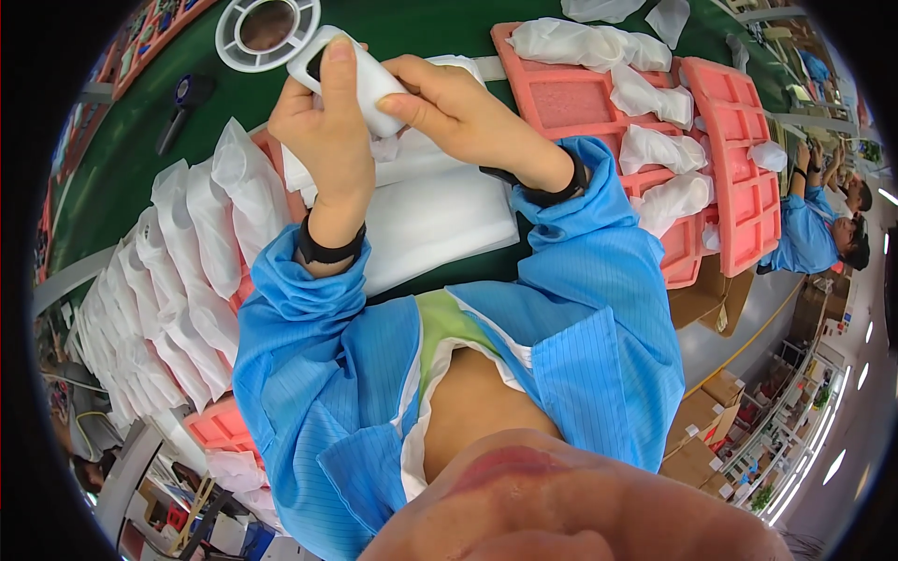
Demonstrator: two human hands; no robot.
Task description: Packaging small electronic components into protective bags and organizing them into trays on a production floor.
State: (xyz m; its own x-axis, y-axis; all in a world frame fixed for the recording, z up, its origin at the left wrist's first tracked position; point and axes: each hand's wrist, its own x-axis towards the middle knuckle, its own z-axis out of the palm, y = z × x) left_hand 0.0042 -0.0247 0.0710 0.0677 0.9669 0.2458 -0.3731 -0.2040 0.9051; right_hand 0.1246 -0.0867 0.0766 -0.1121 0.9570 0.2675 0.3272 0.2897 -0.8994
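Above the green counter (440, 23), a small white rounded plastic part (360, 79) is pinched between both hands: the left hand (323, 131) wraps it from below with its thumb laid along the top, the right hand (458, 107) grips its right end. Beneath them lie white foam sheets (435, 210). Left runs a row of white bagged pieces (187, 252); right sit pink trays (739, 150); beyond, a white ring-shaped spool (267, 28).
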